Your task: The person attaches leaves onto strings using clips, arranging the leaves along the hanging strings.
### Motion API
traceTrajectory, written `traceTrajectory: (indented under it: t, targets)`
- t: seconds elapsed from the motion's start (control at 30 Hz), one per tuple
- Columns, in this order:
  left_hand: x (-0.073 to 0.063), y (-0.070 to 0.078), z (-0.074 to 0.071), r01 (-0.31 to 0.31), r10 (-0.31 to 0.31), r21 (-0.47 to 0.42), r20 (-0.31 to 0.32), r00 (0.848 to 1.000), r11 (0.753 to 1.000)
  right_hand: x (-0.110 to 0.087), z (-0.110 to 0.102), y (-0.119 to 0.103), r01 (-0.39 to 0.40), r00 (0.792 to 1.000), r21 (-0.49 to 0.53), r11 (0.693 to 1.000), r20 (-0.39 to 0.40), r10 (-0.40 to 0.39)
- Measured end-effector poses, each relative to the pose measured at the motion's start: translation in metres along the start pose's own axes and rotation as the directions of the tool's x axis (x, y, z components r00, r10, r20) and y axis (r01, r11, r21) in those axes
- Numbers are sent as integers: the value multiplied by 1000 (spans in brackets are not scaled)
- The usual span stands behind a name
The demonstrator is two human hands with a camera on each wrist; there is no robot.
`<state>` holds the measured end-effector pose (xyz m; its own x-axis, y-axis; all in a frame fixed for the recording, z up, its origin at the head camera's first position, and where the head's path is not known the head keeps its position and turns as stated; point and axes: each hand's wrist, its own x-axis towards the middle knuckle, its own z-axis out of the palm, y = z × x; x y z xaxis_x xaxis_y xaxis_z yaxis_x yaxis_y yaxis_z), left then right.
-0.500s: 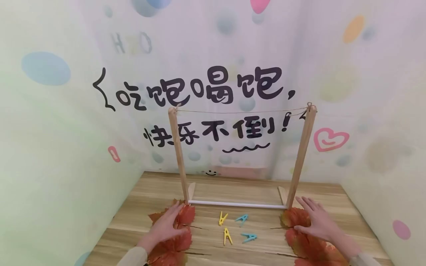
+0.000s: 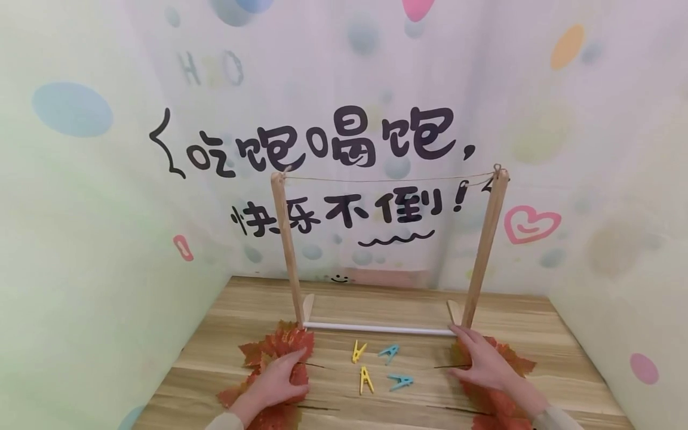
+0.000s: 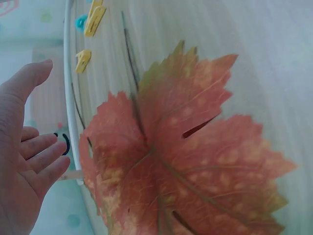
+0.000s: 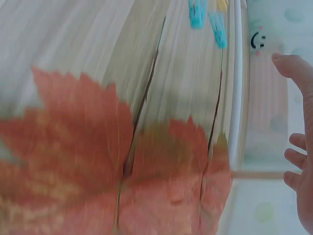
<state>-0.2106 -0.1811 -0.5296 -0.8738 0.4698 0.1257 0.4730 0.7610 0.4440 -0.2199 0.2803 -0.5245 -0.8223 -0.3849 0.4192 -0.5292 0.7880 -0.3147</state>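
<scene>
My left hand (image 2: 275, 382) is over the red-orange artificial leaves (image 2: 279, 341) on the left, its fingers loosely spread. In the left wrist view, a large leaf (image 3: 195, 171) lies beside that hand, which holds nothing. My right hand (image 2: 489, 363) reaches over the leaves (image 2: 518, 357) on the right, fingertips by the foot of the right post. The right wrist view shows its fingers relaxed and holding nothing, with blurred leaves (image 4: 68, 142) nearby. Between the hands lie two yellow clothespins (image 2: 366, 380) and two blue clothespins (image 2: 401, 381).
Behind the clothespins stands a frame with a left wooden post (image 2: 287, 251) and a right wooden post (image 2: 485, 251). A twine line (image 2: 376, 180) joins their tops and a white rod (image 2: 376, 328) their feet. A printed curtain (image 2: 344, 71) surrounds the wooden table (image 2: 371, 292).
My right hand has moved left, inward over the right leaves. The left hand has come nearer and slightly right, uncovering more of the far left leaf. The clothespins and frame stay put.
</scene>
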Motion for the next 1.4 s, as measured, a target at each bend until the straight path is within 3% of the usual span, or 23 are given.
traceTrajectory:
  t: [0.37, 0.67, 0.93, 1.07, 1.2, 1.4]
  targets:
    - [-4, 1, 18, -139, 140, -22, 24, 990, 990, 8, 28, -27, 8, 997, 93, 996, 75, -15]
    - [-8, 5, 29, -82, 94, -86, 143, 985, 993, 11, 47, -52, 54, 994, 153, 987, 85, -68]
    - [-8, 6, 38, -102, 111, -56, 181, 977, 993, 12, 67, -66, 62, 990, 220, 973, 108, -88]
    - [-6, 5, 40, -149, 154, -46, 159, 975, 988, 12, 76, -68, 107, 990, 238, 965, 68, -126]
    - [-6, 5, 40, -200, 203, -36, 121, 972, 979, 12, 82, -69, 94, 991, 238, 967, 73, -114]
    - [-4, 10, 39, -184, 188, -37, 141, 972, 982, 12, 86, -71, 41, 993, 227, 973, 96, -64]
